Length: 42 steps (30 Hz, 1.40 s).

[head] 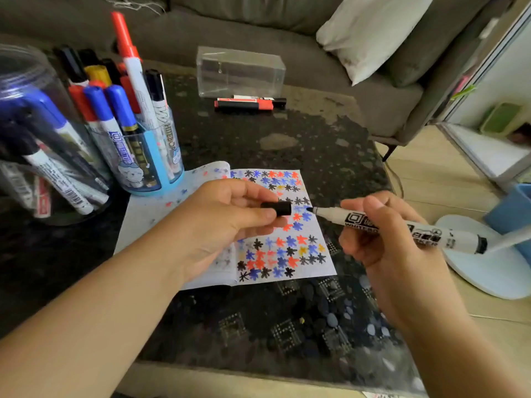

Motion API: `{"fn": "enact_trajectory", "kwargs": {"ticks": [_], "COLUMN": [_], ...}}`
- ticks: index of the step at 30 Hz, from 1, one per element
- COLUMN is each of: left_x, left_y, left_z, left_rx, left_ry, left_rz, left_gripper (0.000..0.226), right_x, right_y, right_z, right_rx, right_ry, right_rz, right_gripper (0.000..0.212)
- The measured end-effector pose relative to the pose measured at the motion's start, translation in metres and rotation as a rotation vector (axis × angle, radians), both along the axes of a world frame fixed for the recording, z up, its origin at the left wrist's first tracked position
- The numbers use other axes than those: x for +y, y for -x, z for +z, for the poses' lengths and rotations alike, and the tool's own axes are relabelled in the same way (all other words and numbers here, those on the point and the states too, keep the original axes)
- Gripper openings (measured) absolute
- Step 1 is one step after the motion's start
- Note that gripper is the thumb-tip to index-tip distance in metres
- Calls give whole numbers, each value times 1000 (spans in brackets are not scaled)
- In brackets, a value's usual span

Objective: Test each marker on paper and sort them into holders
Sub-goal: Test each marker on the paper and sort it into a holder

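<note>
Markers, left to right: clear round plastic jar (34,81) at far left on the dark speckled desk (258,311), with several white-barrelled markers (57,179) leaning inside it. Just right of it, blue-and-clear plastic pen holder (156,165) packed with upright capped markers (115,110) in blue, red, black and yellow caps; a red-capped one stands tallest. The holder sits on the far left corner of the open white paper booklet (313,254), which is covered with blue, red, black and yellow star marks.

Left hand (227,222) is over the booklet, thumb and fingers pinching a small black marker cap (280,208), open end facing right.

Back centre of the desk: clear rectangular plastic box (240,71), with two markers lying just in front of it, one red-and-black (244,104), one white-and-black (258,98).

Right hand (385,242) is curled around an uncapped white whiteboard marker with black print (359,219), held near level above the booklet's right edge, tip pointing left at the cap, a small gap between tip and cap. Tip colour looks dark; can't tell exactly.

Right of the desk: grey sofa (316,53) with white cushion (370,30), and a white round fan base (488,268) on the floor.
</note>
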<state>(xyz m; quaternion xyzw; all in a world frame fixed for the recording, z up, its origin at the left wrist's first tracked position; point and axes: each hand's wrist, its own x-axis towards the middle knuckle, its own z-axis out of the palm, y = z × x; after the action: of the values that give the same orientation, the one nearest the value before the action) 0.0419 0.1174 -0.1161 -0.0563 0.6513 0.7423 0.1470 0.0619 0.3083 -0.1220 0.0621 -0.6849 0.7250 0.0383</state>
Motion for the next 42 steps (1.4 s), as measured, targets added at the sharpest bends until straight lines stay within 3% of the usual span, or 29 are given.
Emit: {"fn": "enact_trajectory", "kwargs": {"ticks": [4, 15, 25, 28, 35, 42], "left_x": [1, 6, 6, 11, 17, 10], "left_y": [-5, -16, -21, -25, -34, -33], "left_z": [5, 13, 13, 16, 11, 4], "left_rx": [7, 42, 32, 62, 116, 176], "left_ry": [-108, -79, 164, 120, 73, 183], "left_rz": [-19, -100, -306, -281, -166, -131], "left_gripper": [21, 21, 11, 20, 13, 14], "right_x": [-4, -12, -16, -18, -31, -38], "right_y": [1, 0, 3, 2, 1, 1], "right_z": [9, 10, 10, 11, 6, 1], "right_rx": [-5, -33, -40, -35, -39, -111], "right_ry": [33, 54, 104, 136, 204, 222], "right_rz": [-26, 26, 12, -16, -39, -29], "right_gripper": [22, 26, 32, 32, 34, 38]}}
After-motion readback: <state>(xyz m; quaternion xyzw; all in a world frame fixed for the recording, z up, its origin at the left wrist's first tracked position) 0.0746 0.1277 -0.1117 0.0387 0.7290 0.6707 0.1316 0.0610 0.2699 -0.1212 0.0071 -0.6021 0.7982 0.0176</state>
